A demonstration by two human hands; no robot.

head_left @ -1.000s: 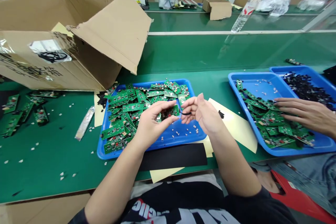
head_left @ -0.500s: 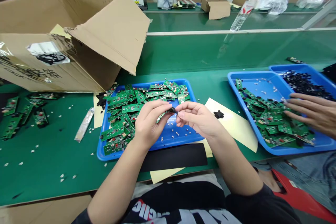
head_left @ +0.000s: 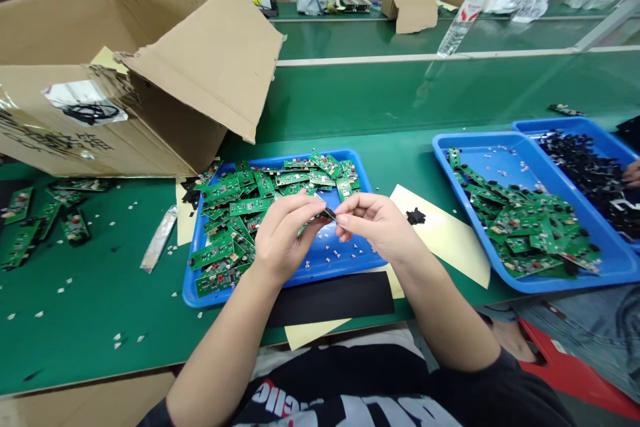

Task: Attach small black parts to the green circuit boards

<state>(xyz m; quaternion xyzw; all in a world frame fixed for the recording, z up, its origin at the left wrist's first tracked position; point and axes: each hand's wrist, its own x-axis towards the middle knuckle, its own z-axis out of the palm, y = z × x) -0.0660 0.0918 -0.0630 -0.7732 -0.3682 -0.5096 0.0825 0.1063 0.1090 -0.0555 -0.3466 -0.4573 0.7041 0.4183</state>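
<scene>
Above the blue tray (head_left: pixel 367 250) my two hands meet. My left hand (head_left: pixel 285 233) is closed around a small circuit board (head_left: pixel 327 213), whose dark end sticks out past the fingertips; most of it is hidden. With thumb and forefinger pinched, my right hand (head_left: pixel 367 223) touches that end, where a black strip was seen earlier; whether the strip is still in the fingers is hidden. Green circuit boards (head_left: pixel 237 207) fill the left and back of the tray. Small white bits (head_left: pixel 333 255) lie scattered on its bare front right part.
A large open cardboard box (head_left: pixel 165 127) stands back left, near loose boards (head_left: pixel 75 227). Yellow paper (head_left: pixel 450 240) with black scraps (head_left: pixel 415 216) lies right. Beyond are a second board tray (head_left: pixel 530 223) and a tray of black parts (head_left: pixel 587 170), with a co-worker's hand (head_left: pixel 633 173) at its edge.
My right hand has brought the black strip in to the board's end, and the board has tilted edge-on. The co-worker's hand has moved from the boards to the black parts.
</scene>
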